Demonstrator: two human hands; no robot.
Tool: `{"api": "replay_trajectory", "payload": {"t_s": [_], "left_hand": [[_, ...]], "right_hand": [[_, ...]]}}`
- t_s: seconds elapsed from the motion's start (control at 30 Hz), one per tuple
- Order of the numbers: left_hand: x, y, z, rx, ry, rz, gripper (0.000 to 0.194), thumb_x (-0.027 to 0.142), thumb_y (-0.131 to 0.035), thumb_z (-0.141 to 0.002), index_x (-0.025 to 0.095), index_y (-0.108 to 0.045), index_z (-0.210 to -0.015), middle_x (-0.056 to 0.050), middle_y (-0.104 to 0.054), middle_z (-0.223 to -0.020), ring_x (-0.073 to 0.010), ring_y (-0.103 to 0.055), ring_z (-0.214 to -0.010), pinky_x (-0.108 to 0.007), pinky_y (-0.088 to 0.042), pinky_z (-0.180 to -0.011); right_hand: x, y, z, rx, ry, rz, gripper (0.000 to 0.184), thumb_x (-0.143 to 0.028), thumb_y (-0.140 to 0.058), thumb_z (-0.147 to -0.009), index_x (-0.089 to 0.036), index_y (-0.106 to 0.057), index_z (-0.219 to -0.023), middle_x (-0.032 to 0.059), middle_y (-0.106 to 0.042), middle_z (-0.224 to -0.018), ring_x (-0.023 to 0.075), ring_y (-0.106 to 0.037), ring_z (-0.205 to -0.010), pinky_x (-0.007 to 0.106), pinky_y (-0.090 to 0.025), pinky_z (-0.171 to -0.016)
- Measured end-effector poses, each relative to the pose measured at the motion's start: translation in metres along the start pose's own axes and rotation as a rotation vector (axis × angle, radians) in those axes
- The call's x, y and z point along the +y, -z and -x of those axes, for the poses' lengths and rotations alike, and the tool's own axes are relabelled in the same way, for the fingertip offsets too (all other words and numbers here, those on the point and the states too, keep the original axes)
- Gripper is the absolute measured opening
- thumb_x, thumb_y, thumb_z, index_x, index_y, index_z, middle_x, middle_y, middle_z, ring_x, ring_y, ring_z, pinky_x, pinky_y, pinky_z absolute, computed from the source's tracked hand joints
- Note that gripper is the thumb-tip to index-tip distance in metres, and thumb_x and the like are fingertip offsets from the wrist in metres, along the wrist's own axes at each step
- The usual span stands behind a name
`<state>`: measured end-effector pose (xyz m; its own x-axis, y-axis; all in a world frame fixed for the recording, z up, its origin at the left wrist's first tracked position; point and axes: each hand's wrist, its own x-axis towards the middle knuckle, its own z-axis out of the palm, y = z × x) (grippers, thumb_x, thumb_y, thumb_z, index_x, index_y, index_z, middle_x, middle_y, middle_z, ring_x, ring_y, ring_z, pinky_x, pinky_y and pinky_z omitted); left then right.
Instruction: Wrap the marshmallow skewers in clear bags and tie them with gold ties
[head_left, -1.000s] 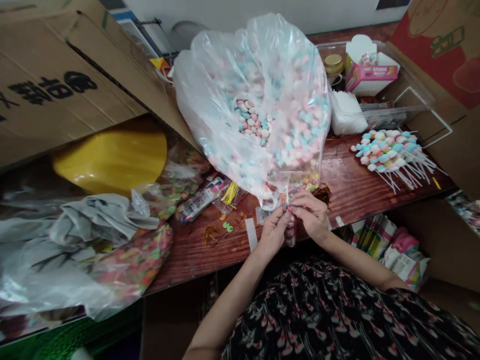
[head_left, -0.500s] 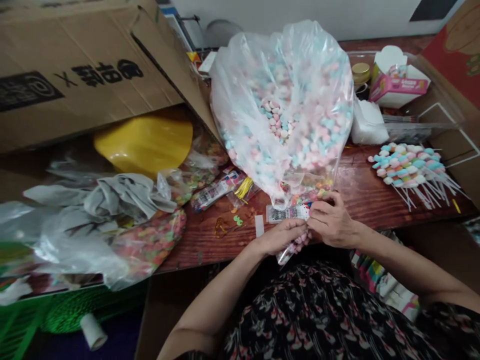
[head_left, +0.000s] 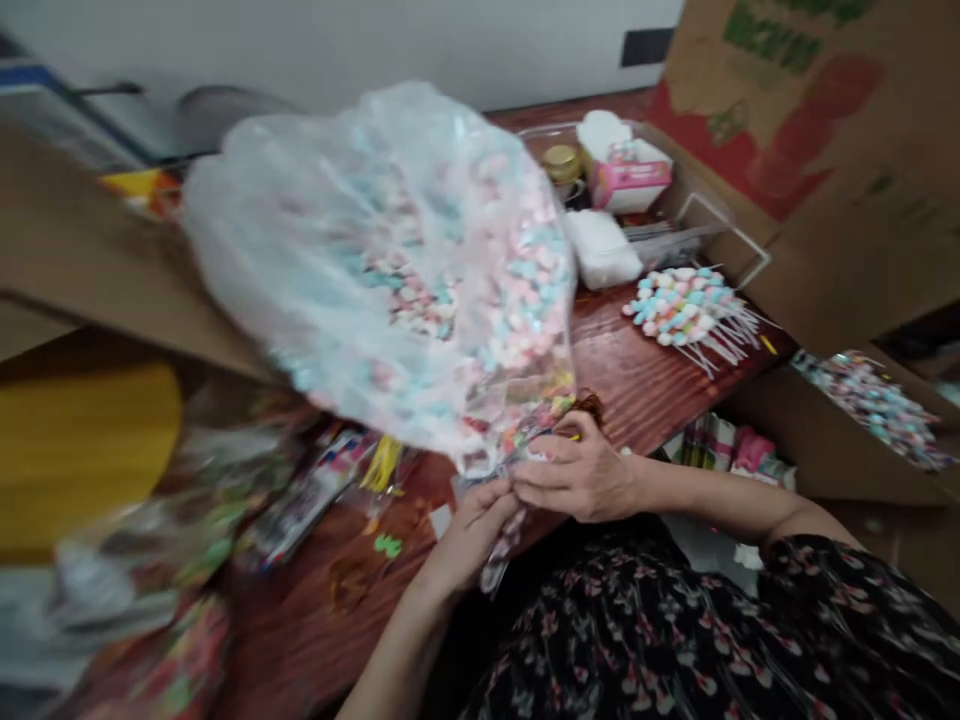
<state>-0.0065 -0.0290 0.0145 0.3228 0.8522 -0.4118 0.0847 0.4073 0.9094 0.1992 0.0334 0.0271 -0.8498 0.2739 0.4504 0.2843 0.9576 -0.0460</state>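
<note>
**Clerk:** Item one, main container?

**Checker:** One large clear plastic bag (head_left: 382, 270), packed with pastel pink, blue and white sweets (head_left: 442, 300) and bulging up and away from the body. Its gathered neck (head_left: 536, 440) sits at the hands, with smaller multicoloured sweets (head_left: 536, 420) bunched just above it.

**Clerk:** Hands?

**Checker:** Right hand (head_left: 577, 482): fingers laid across the neck, closed narrow on it. Left hand (head_left: 472, 535): curled tight just below, beside a thin plastic tail (head_left: 499, 550) holding pink pieces. Blur hides the fingertips, so the left grip appears to be on the plastic, but that is not certain.

**Clerk:** Handling note?

**Checker:** Best kept pinched firmly at the neck, with the heavy bag supported so the sweets do not strain the plastic.

**Clerk:** Other containers?

**Checker:** One clear plastic tray (head_left: 536, 132) on the wooden table (head_left: 637, 390), holding a gold-lidded jar (head_left: 562, 165), a pink-and-white carton (head_left: 630, 175) and a white wrapped pack (head_left: 600, 250). Nearby on the table: pastel sweets on white sticks (head_left: 686, 310).
</note>
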Motion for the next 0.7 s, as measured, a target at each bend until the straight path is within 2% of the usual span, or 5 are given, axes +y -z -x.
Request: {"api": "replay_trajectory", "payload": {"t_s": [0.17,0.37,0.47,0.6,0.7], "left_hand": [[0.001,0.004,-0.005,-0.284,0.242,0.155,0.035,0.048,-0.062,-0.083,0.015,-0.06,-0.074,0.002,-0.05,-0.058,-0.0074,-0.04,-0.045,-0.02,-0.029,-0.044],[0.005,-0.016,-0.01,0.032,-0.233,-0.356,0.023,0.035,-0.057,-0.089,0.017,-0.07,-0.082,-0.002,-0.061,-0.071,-0.013,-0.052,-0.066,-0.024,-0.041,-0.065],[0.003,-0.018,-0.013,0.148,-0.399,-0.54,0.024,0.028,-0.054,-0.09,0.017,-0.07,-0.077,-0.001,-0.058,-0.067,-0.0124,-0.052,-0.064,-0.024,-0.04,-0.065],[-0.003,-0.015,-0.018,0.241,-0.369,-0.412,0.023,0.03,-0.058,-0.088,0.017,-0.071,-0.074,-0.001,-0.057,-0.065,-0.0118,-0.051,-0.062,-0.023,-0.041,-0.06],[-0.006,-0.016,-0.022,0.331,-0.256,-0.157,0.021,0.035,-0.065,-0.084,0.017,-0.075,-0.08,-0.001,-0.059,-0.067,-0.0118,-0.053,-0.062,-0.022,-0.043,-0.059]], "right_hand": [[0.008,-0.002,0.009,-0.093,0.078,-0.034,0.017,-0.022,-0.045,-0.093,-0.022,-0.061,-0.089,0.0017,-0.066,-0.088,0.0194,-0.049,-0.102,0.049,-0.024,-0.095],[0.006,-0.001,0.013,-0.233,-0.21,-0.151,0.006,-0.022,-0.056,-0.082,-0.018,-0.059,-0.079,0.0041,-0.064,-0.079,0.02,-0.049,-0.087,0.04,-0.029,-0.081],[0.05,0.006,0.012,-0.153,-0.472,-0.203,0.017,-0.025,-0.05,-0.09,-0.02,-0.063,-0.081,0.0029,-0.068,-0.083,0.0183,-0.054,-0.088,0.035,-0.033,-0.081],[0.143,0.011,0.006,-0.162,-1.163,0.047,0.029,-0.034,-0.04,-0.097,-0.021,-0.066,-0.102,0.0069,-0.069,-0.107,0.0206,-0.06,-0.101,0.032,-0.041,-0.084],[0.189,0.0,0.0,-0.21,-1.286,0.112,0.032,-0.036,-0.047,-0.093,-0.014,-0.064,-0.108,0.017,-0.064,-0.117,0.0289,-0.06,-0.107,0.038,-0.044,-0.086]]}}
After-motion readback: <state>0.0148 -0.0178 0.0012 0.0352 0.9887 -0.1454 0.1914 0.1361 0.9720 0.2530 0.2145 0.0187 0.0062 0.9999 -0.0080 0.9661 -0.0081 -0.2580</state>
